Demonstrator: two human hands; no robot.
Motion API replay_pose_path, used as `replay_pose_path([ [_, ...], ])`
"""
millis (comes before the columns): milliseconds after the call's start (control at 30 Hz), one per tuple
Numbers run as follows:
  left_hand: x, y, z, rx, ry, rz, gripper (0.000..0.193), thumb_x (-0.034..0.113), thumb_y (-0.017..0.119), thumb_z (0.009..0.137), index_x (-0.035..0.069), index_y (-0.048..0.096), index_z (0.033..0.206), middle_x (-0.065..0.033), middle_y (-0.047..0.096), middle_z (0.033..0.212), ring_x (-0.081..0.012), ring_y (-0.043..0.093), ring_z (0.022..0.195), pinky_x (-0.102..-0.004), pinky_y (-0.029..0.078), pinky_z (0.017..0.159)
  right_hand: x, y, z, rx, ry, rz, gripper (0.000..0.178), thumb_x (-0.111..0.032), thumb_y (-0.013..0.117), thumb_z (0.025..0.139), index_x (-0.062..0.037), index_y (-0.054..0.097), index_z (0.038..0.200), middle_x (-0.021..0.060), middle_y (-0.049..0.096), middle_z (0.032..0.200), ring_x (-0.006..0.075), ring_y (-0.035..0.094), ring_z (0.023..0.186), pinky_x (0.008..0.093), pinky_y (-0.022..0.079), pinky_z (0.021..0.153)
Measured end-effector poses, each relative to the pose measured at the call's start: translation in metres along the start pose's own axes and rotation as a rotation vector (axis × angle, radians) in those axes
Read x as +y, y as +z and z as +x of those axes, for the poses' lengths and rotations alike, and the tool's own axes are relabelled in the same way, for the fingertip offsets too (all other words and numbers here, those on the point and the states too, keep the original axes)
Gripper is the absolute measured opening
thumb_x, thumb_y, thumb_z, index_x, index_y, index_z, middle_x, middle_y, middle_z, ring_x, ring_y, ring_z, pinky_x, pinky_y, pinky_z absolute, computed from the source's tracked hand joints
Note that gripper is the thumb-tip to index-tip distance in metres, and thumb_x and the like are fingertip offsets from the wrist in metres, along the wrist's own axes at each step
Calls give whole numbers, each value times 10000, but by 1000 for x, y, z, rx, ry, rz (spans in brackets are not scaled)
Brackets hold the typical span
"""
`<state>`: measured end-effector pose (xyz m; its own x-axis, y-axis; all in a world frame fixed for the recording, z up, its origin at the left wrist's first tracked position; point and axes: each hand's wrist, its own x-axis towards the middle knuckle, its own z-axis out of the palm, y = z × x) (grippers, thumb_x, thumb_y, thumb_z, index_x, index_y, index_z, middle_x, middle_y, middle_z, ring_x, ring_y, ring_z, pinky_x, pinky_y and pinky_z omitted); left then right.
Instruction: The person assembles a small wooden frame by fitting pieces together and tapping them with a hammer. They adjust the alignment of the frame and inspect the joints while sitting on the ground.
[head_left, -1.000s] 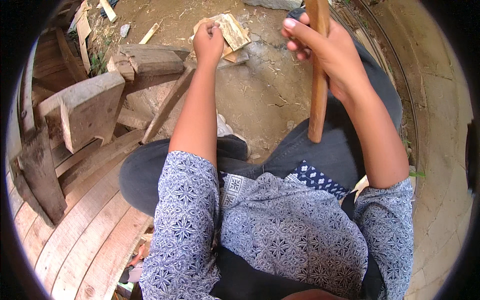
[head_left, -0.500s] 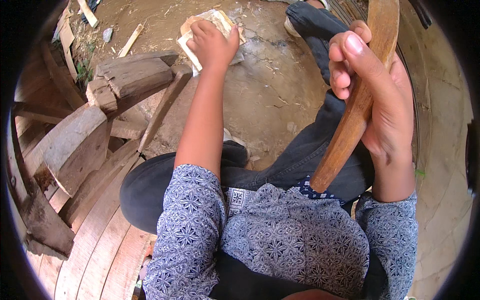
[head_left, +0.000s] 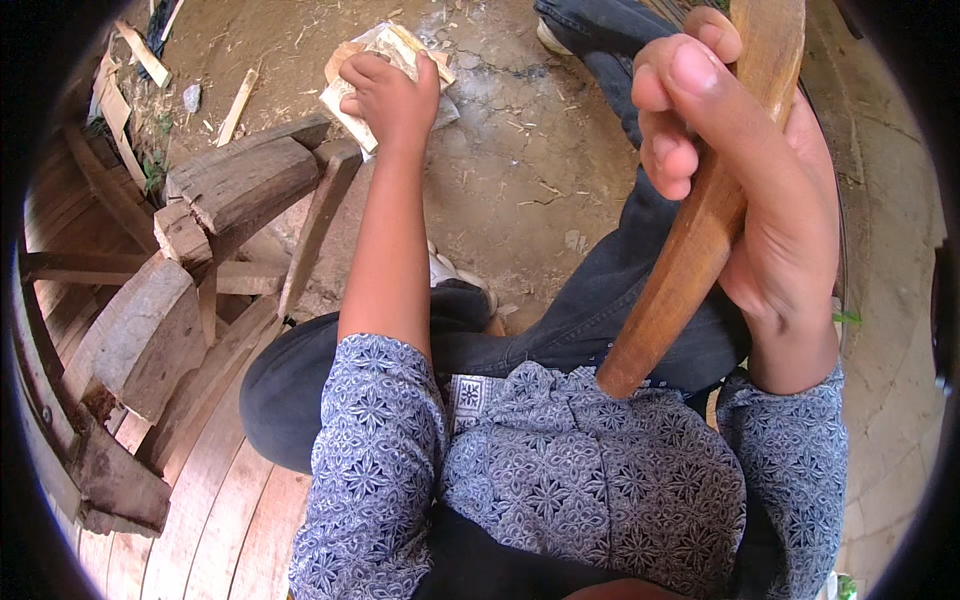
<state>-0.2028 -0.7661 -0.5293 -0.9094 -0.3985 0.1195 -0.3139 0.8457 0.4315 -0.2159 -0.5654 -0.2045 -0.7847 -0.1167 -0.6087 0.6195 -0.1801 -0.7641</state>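
Note:
My right hand (head_left: 740,170) is closed round a smooth, brown, slightly curved wooden piece (head_left: 665,300). It slants from the top edge down toward my lap, its lower end near my patterned shirt. My left arm reaches away to a low pale bundle (head_left: 345,108) on the ground, whitish sheet with tan and cream flat parts. On top of it rests my left hand (head_left: 393,100), fingers curled down and thumb out to the side. What lies under those fingers is hidden.
Rough-cut wooden blocks (head_left: 150,340) and beams stand close on my left, above pale planks (head_left: 215,515). Wood strips (head_left: 238,107) and a small stone (head_left: 192,98) lie on the dirt ground (head_left: 520,150). My dark-trousered legs (head_left: 590,265) are bent before me.
The view has shifted a little, so the ground and blocks sit slightly differently. The wooden piece in my right hand appears nearer and lower. My left hand stays on the pale bundle.

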Motion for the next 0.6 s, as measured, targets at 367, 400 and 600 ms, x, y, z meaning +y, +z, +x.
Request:
replay_pose_path([
  [367,-1,-3,-1,15,-70,28,533,350,636,801,-22,363,1067,-170,389,1153,-334,423,1110,-523,291,923,-13,5,-1,81,28,-60,374,-112,743,857,-93,422,1049,140,668,865,105,617,625,210,540,591],
  [400,1,-4,-1,11,-92,6,530,346,631,799,-22,361,1068,-167,385,1148,-331,422,1111,-522,292,924,-13,3,1,82,13,-89,374,-114,743,857,-93,423,1049,140,668,866,104,617,625,210,540,591],
  [600,-11,-16,19,148,-231,-269,493,304,588,807,-16,336,1085,-179,358,1161,-348,402,1109,-541,291,962,-11,-2,5,64,-19,-116,375,-123,746,856,-92,426,1050,139,668,867,101,615,625,209,539,592],
])
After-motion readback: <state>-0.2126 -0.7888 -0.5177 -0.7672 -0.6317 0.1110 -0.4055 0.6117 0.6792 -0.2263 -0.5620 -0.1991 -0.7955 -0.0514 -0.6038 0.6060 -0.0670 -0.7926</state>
